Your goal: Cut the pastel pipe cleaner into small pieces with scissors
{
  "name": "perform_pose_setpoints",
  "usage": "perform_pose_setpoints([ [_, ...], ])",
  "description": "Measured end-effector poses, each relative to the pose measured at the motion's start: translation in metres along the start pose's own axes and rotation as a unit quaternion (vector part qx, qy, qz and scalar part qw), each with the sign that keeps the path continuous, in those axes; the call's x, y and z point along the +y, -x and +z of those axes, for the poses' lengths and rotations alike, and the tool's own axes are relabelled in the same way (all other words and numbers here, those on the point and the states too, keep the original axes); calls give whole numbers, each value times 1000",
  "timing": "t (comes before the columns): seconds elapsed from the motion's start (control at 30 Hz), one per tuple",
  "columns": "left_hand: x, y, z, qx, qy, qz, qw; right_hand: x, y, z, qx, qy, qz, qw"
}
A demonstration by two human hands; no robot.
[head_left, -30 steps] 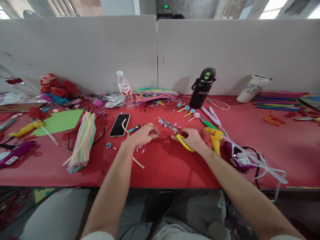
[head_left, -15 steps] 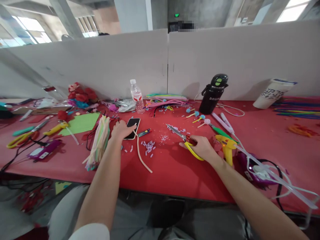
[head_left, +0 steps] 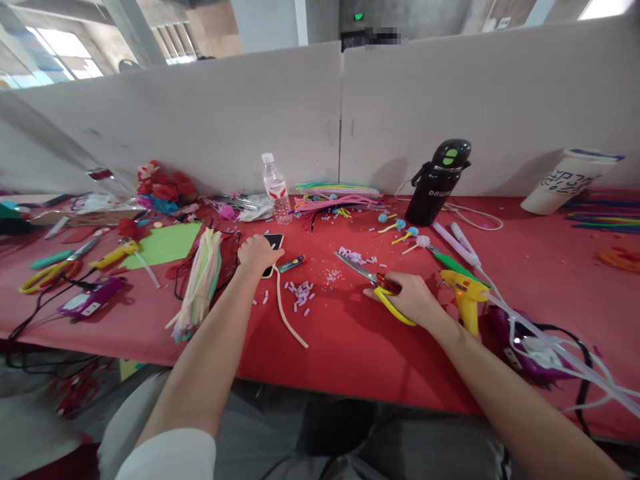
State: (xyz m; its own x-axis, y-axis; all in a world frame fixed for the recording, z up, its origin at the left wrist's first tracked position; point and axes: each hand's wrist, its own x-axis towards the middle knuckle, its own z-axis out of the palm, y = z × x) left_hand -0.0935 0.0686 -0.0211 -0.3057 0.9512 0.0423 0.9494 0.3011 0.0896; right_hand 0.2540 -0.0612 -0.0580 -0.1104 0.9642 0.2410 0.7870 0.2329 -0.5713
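Observation:
My left hand (head_left: 259, 255) lies over a black-screened phone (head_left: 273, 241) and hides much of it; the thumb is stretched apart from the partly hidden fingers. A cream pipe cleaner (head_left: 283, 308) runs from beside that thumb toward the table's front edge. My right hand (head_left: 407, 295) is wrapped round the yellow and red handles of scissors (head_left: 360, 269), whose blades point left and away from me. Around the blades are small lilac cut pieces (head_left: 302, 293) in several heaps. A small marker-like stick (head_left: 292, 265) rests right of the phone.
Left stands a pale pipe-cleaner bundle (head_left: 203, 287). A water bottle (head_left: 277, 190) and a black flask (head_left: 437, 187) stand at the back. At right are a yellow glue gun (head_left: 466, 297), a purple device (head_left: 530, 347) with cables and a white cup (head_left: 565, 181).
My left hand has moved right, further over the phone. The scissors remain in my right hand. The view has shifted slightly; the pipe cleaner looks unmoved on the table.

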Motion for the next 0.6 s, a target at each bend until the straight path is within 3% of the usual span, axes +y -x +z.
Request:
perform_pose_setpoints([
  [0.1,1,3,-1,4,-4,1,1000,0,1,0,-4,2,0,1000],
  [0.2,-8,2,-10,-42,7,9,999,-1,1,-1,-6,8,-3,1000],
  [0.33,-41,4,-25,-36,85,97,991,0,2,-1,-5,12,-9,1000],
  [0.4,-63,10,-31,-41,174,175,968,1,2,0,-3,13,-10,1000],
  [0.43,-73,14,-33,-71,209,205,954,1,2,0,-3,14,-10,1000],
  [0.5,-88,25,-34,-104,241,223,939,0,3,1,-6,18,-8,1000],
  [0.6,-97,35,-31,-114,222,229,941,-1,3,1,-13,26,-3,1000],
])
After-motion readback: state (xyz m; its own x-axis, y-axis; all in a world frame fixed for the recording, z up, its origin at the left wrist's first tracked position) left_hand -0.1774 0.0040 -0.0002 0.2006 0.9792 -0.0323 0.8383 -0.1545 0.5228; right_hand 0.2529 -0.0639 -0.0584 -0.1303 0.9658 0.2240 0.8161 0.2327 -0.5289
